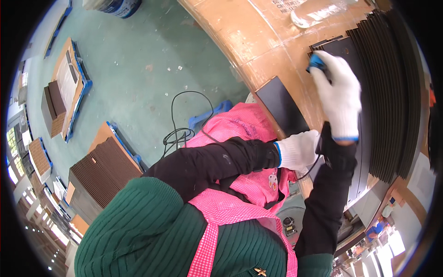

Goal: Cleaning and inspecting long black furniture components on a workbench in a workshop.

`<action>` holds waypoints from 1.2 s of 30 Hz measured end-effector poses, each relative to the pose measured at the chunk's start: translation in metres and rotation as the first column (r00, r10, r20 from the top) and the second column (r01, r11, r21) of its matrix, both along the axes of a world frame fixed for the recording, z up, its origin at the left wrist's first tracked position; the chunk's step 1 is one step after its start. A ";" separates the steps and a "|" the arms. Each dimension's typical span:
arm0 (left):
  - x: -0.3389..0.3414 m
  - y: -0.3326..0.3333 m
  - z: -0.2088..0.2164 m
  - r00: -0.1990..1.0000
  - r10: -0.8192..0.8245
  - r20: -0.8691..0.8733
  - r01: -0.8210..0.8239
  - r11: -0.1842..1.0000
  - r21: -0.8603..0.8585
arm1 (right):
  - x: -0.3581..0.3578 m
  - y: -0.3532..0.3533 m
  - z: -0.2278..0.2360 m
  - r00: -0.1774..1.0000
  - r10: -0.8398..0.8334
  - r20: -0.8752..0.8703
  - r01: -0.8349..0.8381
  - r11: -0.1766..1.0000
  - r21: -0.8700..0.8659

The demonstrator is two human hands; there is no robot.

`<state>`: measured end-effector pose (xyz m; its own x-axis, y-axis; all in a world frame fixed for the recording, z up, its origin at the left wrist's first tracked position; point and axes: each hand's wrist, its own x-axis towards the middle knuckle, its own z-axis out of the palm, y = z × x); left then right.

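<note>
Reaching forward, the right hand (340, 94) clamps a blue tool (316, 62) against a dark panel (347, 48); the left hand (298, 150) curls shut.

Both the left hand (299, 150) and the right hand (340, 94) are covered by white knitted gloves edged with blue cuffs. A small blue object (316, 61) is gripped in the right hand against black panels (392, 92), which are fanned in a dark stack. A separate black panel (282, 105) is laid on the brown cardboard-covered table (258, 37). Black sleeves (217, 161) are worn beneath a pink-and-white checked apron (240, 127), over a ribbed dark green garment (152, 231). The floor (138, 69) is painted pale green. Blue pallets (82, 87) are loaded with brown stacked sheets (104, 173).
</note>
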<state>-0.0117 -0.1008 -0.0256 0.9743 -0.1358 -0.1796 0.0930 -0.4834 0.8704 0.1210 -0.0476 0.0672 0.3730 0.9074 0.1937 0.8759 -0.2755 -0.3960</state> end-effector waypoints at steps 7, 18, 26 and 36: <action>-0.009 0.007 -0.002 0.851 0.101 0.515 -0.216 0.962 0.167 | -0.069 -0.108 0.051 0.537 -0.337 -0.773 0.507 0.862 -0.024; -0.010 0.049 0.025 0.848 -0.248 0.468 0.052 0.918 0.394 | -0.161 -0.212 0.023 0.133 0.093 -0.987 0.636 0.756 0.157; -0.020 0.008 0.009 0.761 -0.293 0.578 -0.093 0.833 0.545 | -0.167 -0.224 0.018 0.054 0.164 -0.985 0.757 0.637 0.147; 0.013 0.022 0.024 0.846 -0.190 0.499 -0.109 0.853 0.510 | -0.167 -0.238 0.017 0.128 0.240 -0.962 0.810 0.535 0.241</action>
